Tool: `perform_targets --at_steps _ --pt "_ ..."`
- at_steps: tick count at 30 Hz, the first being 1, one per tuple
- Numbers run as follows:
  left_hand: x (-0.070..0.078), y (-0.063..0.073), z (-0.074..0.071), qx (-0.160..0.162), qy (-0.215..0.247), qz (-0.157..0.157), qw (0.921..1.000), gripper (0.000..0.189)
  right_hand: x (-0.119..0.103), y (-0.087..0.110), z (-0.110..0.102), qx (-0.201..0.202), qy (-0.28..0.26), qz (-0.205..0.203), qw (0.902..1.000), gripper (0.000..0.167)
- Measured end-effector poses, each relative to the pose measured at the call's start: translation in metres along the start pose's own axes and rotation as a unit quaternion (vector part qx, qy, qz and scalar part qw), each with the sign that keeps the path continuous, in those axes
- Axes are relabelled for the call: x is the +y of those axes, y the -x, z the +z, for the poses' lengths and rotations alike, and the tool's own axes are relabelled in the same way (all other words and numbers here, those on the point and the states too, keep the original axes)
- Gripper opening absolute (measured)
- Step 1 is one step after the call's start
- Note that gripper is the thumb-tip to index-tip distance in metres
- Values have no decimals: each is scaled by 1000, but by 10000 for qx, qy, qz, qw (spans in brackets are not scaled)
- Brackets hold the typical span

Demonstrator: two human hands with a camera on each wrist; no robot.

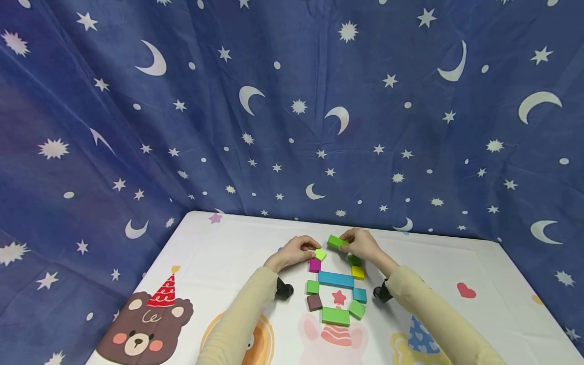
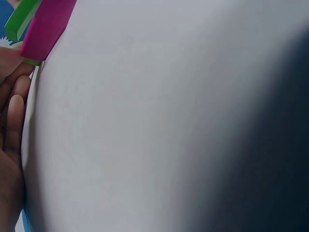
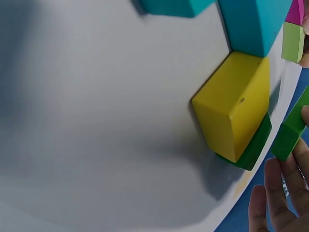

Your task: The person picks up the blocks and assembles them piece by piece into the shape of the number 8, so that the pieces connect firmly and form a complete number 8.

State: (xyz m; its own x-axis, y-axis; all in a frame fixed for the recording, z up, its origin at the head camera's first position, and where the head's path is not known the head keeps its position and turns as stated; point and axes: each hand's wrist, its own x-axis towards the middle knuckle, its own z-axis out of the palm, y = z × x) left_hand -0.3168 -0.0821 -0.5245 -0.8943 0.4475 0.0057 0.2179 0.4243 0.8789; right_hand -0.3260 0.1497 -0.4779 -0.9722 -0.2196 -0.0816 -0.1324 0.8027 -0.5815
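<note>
My left hand pinches a lime green block at the upper left of a ring of coloured blocks. A magenta block sits right by it, large at the top of the left wrist view. At the far side of the ring, my right hand holds a long green block between thumb and fingers. In the right wrist view that green block is above the table, other fingers spread. Near this hand are a dark green block and a yellow block.
A long blue block crosses the ring's middle. Nearer me lie a small green block, a brown block, a long green block, another green block and a teal block. A starry curtain hangs behind the table.
</note>
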Motion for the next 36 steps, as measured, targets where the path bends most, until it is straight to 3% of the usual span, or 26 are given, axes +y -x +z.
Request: perform_targets --at_steps 23,36 --pt "4 2 0 15 -22 -44 10000 25 4 3 8 -224 449 -556 9972 26" --pt "2 1 0 -5 -13 -36 10000 25 5 2 9 -240 692 -608 9955 29"
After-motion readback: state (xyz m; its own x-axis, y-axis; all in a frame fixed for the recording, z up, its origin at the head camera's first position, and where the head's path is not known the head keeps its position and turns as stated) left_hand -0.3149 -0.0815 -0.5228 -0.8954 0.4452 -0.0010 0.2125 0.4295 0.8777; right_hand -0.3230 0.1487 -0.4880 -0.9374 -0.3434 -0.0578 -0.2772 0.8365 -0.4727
